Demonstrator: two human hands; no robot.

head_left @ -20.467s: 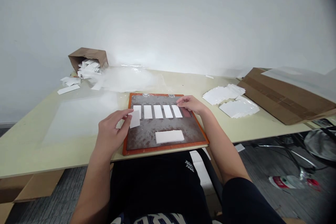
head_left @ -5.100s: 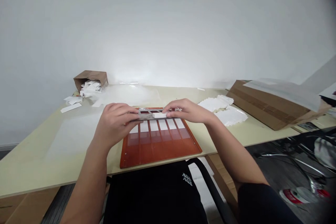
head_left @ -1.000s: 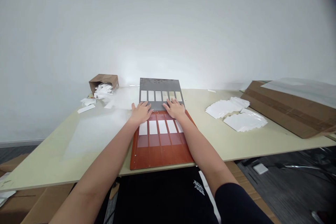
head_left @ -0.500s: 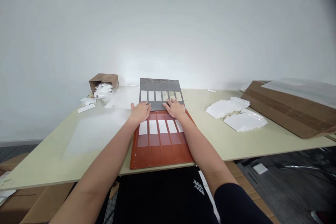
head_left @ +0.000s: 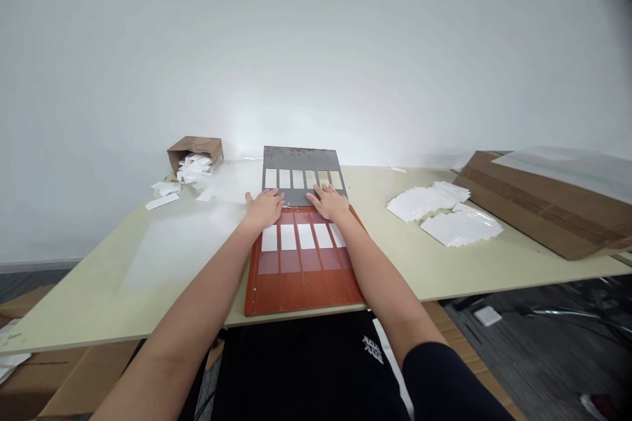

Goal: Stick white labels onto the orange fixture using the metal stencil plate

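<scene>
In front of me lies a red-brown slotted board (head_left: 306,294), with several white cards (head_left: 288,237) in a row across its channels. A dark grey panel (head_left: 301,156) adjoins its far edge, holding a row of pale rectangles, some white and some yellowish. My left hand (head_left: 265,210) rests open, palm down, over the left side where board and panel meet. Open as well, my right hand (head_left: 328,202) lies flat at the right side of that seam, fingertips on the grey panel. Each forearm covers part of the red-brown board's sides.
A small cardboard box (head_left: 195,145) full of white slips stands at the back left, near a translucent sheet (head_left: 172,250). Two fanned stacks of white cards (head_left: 461,226) lie right of the board. A large brown carton (head_left: 543,210) sits at the table's (head_left: 405,276) right end.
Both hands keep the same place on the panel and board. The view has shifted very slightly; nothing else visibly moved.
</scene>
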